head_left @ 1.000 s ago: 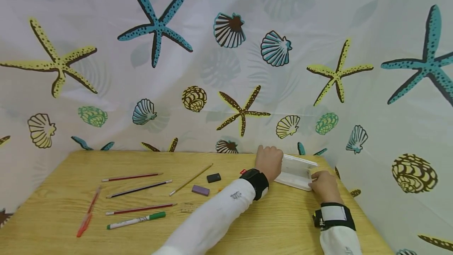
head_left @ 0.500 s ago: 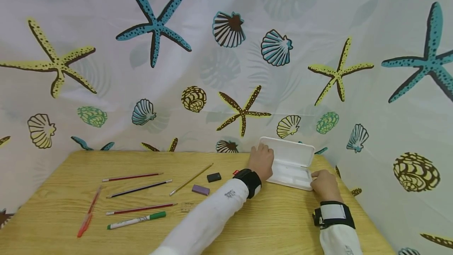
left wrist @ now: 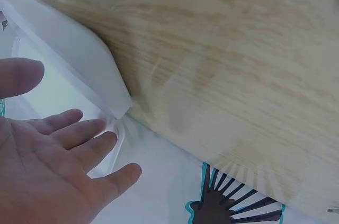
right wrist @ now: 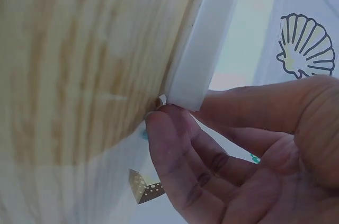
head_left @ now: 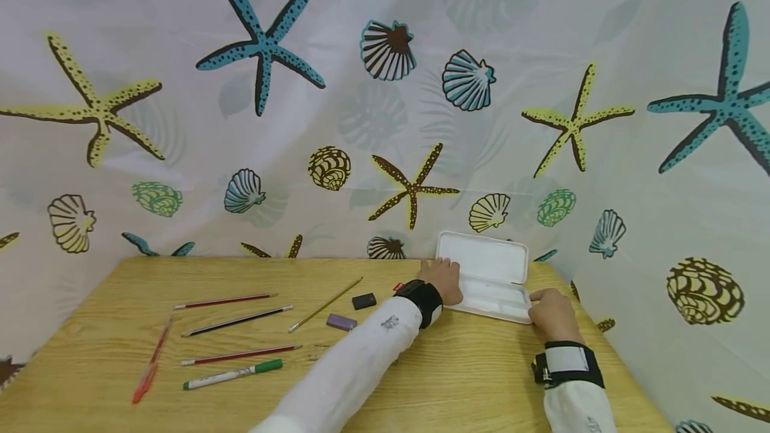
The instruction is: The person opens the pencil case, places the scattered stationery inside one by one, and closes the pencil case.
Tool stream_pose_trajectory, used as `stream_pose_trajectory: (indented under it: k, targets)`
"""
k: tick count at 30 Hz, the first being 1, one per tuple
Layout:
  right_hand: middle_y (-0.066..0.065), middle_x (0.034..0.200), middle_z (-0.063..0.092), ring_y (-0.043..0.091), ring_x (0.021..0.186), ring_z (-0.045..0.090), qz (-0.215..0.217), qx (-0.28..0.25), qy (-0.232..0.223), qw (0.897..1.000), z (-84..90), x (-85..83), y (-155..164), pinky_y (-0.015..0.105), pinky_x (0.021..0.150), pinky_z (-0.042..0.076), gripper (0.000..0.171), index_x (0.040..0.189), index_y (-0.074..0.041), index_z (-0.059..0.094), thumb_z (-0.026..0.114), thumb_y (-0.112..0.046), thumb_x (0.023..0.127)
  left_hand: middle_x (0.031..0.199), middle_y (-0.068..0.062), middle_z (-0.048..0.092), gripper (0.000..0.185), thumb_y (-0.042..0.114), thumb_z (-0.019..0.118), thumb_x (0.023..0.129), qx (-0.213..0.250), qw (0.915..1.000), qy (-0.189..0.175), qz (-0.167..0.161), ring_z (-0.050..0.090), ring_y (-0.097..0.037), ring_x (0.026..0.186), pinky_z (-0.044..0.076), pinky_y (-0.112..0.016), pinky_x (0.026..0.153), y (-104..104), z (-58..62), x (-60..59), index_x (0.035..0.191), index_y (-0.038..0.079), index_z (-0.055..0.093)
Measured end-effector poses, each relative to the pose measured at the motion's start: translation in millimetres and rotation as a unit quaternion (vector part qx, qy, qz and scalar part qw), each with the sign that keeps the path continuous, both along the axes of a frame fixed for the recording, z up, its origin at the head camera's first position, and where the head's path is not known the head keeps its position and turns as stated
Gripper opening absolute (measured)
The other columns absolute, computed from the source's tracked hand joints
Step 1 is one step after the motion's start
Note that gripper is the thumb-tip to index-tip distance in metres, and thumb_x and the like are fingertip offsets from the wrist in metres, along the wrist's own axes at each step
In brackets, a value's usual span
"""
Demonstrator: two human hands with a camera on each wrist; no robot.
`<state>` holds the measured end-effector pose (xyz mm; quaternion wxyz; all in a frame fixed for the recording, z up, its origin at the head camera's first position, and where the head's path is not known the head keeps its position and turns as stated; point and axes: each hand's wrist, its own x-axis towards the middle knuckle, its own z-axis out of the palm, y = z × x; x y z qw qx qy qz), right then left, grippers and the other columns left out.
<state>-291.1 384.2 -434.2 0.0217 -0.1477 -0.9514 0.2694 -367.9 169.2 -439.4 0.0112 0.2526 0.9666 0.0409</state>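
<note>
A white pencil case [head_left: 482, 258] lies at the back right of the table, its lid raised against the patterned cloth and its shallow tray [head_left: 496, 296] facing up. My left hand [head_left: 442, 280] is at the left end of the case. In the left wrist view its fingers [left wrist: 87, 134] are spread and fairly straight, with the thumb apart, overlapping the inside of the case. My right hand [head_left: 553, 316] grips the right end of the tray. The right wrist view shows the case's corner [right wrist: 193, 83] between the thumb and fingertips.
On the left lie several pencils [head_left: 237, 321], a red pen [head_left: 152, 361] and a green-capped marker [head_left: 232, 374]. A black eraser [head_left: 363, 301], a purple eraser [head_left: 341, 321] and a small clear ruler [head_left: 317, 351] sit mid-table. A patterned cloth [head_left: 337, 219] hangs behind.
The lid of the pencil case has swung from low to raised. My left hand has moved left and down off the lid; the right hand keeps its grip as the case shifts slightly left.
</note>
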Motion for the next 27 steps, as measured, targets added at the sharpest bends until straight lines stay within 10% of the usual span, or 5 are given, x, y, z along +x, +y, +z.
stream_pose_trajectory:
  k: [21, 27]
  targets:
    - [0.033, 0.105, 0.064, 0.04, 0.087, 0.057, 0.003, 0.013, -0.022, 1.0, 6.6, 8.8, 3, 0.046, 0.075, 0.05, 0.035, 0.116, 0.02, 0.059, 0.057, 0.001, 0.086, 0.137, -0.002, 0.066, 0.061, 0.037, 0.045, 0.099, 0.018, 0.9959, -0.086, 0.019, 0.06, -0.02, 0.126, 0.028, -0.046, 0.118, -4, 28.1, 23.0, 0.156, 0.017, 0.045]
    - [0.029, 0.096, 0.063, 0.04, 0.084, 0.058, 0.005, -0.002, -0.033, 0.999, 5.1, 9.8, 7, 0.041, 0.069, 0.05, 0.033, 0.113, 0.02, 0.058, 0.057, 0.0, 0.087, 0.095, 0.002, 0.071, 0.019, 0.023, 0.059, 0.095, 0.012, 0.9998, -0.016, -0.003, 0.065, -0.016, 0.094, 0.048, -0.037, 0.095, 2, 10.1, 8.1, 0.107, 0.016, 0.072]
